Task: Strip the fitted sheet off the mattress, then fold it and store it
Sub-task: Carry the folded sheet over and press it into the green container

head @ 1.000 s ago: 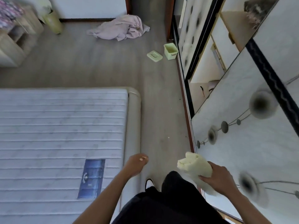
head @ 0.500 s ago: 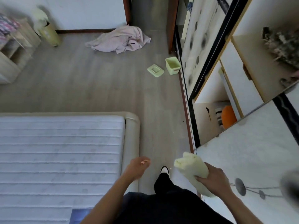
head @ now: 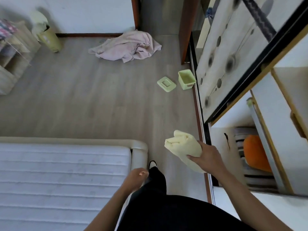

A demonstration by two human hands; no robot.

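Person has advanced toward the open wardrobe (head: 233, 147); right hand (head: 206, 157) grips folded sheet (head: 181, 145); left hand (head: 135, 178) hangs loosely curled, holding nothing.

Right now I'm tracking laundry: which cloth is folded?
The pale yellow sheet, gripped in the right hand; the pink cloth lies crumpled on the floor.

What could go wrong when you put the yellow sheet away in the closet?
The folded sheet is held by the right hand alone at one end, so the loose end might flop open and undo the folds. The green box and its lid lie on the floor near the closet track, so a foot could trip on them. The shelf already holds an orange cushion, so space may be tight.
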